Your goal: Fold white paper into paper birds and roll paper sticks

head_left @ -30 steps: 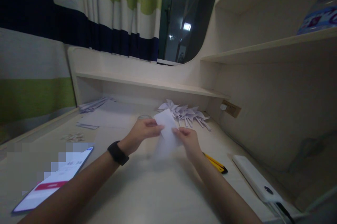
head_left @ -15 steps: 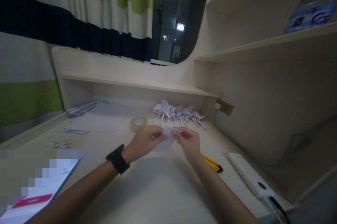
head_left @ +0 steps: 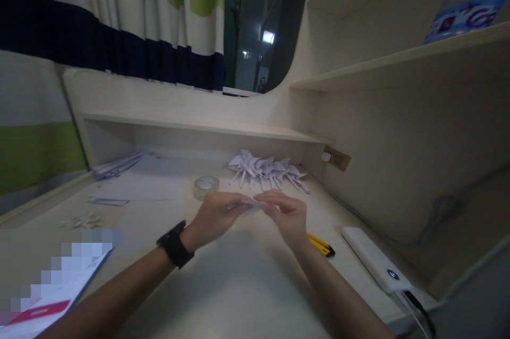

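Between my hands is a small piece of white paper [head_left: 252, 203], seen almost edge-on above the desk. My left hand [head_left: 219, 214], with a black watch [head_left: 175, 244] on its wrist, pinches the paper's left side between thumb and fingers. At the other side, my right hand [head_left: 285, 214] pinches the paper with its fingertips. Just behind my hands lie several white paper pinwheels [head_left: 265, 169] with rolled paper sticks. A roll of clear tape [head_left: 206, 187] lies beyond my left hand. Close to my right wrist is a yellow and black utility knife [head_left: 322, 245].
White paper sheets [head_left: 139, 182] and folded strips [head_left: 119, 164] lie at the back left, near a ruler-like strip [head_left: 108, 201] and small white pieces [head_left: 83, 221]. A white power strip [head_left: 374, 259] with cables lies at right. A bottle [head_left: 468, 7] stands on the upper shelf [head_left: 398, 60].
The paper has tipped from showing its face to nearly edge-on. Both hands stay on it, and the right fingers have shifted along its edge. The view has turned slightly.
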A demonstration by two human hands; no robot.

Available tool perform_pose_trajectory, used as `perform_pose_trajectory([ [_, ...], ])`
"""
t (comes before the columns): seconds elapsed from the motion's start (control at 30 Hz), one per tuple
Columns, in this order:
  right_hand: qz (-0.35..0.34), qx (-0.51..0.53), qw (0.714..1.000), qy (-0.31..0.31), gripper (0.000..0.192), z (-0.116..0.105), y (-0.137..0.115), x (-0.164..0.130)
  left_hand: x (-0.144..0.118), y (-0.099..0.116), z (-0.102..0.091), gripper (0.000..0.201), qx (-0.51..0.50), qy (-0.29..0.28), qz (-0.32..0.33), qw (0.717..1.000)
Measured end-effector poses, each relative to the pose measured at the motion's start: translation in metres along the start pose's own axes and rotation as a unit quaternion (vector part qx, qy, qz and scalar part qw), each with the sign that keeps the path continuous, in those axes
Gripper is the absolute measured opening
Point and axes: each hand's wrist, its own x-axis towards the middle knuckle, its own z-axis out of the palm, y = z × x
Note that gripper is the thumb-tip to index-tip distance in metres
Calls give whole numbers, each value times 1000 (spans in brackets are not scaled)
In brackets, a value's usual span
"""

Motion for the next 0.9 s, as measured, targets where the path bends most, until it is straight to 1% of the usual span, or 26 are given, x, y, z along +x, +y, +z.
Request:
perform_pose_trajectory([
  [0.07, 12, 6, 1000, 4, 7, 0, 2, 0, 0, -3, 0, 15, 1, -16, -24, 1000],
  [0.2, 63, 14, 998, 15, 4, -1, 3, 0, -1, -9, 1, 21, 24, -31, -51, 998],
  [0.33, 115, -3, 993, 22, 16, -4, 4, -1, 0, -14, 3, 29, 35, -41, -98, 994],
  [0.4, 136, -15, 990, 46, 20, -5, 7, -2, 1, -14, 4, 28, 5, -53, -133, 990],
  [0.47, 155, -24, 985, 76, 24, -4, 11, -3, 2, -12, 4, 24, -41, -65, -171, 982],
  [0.5, 166, -21, 983, 82, 27, -3, 13, -3, 3, -11, 4, 22, -65, -67, -189, 977],
  [0.53, 178, -9, 981, 79, 30, -2, 15, -3, 3, -10, 4, 22, -91, -66, -207, 972],
  [0.63, 226, 40, 972, 46, 32, 1, 23, -3, 4, -10, 4, 23, -170, -60, -253, 950],
  [0.73, 257, 28, 965, 45, 32, 4, 31, -5, 3, -15, 5, 27, -210, -64, -277, 936],
  [0.83, 266, 7, 961, 75, 34, 7, 36, -8, 0, -18, 7, 29, -238, -76, -293, 923],
  [0.9, 272, 15, 957, 99, 34, 8, 38, -9, -2, -18, 9, 31, -244, -81, -304, 917],
])
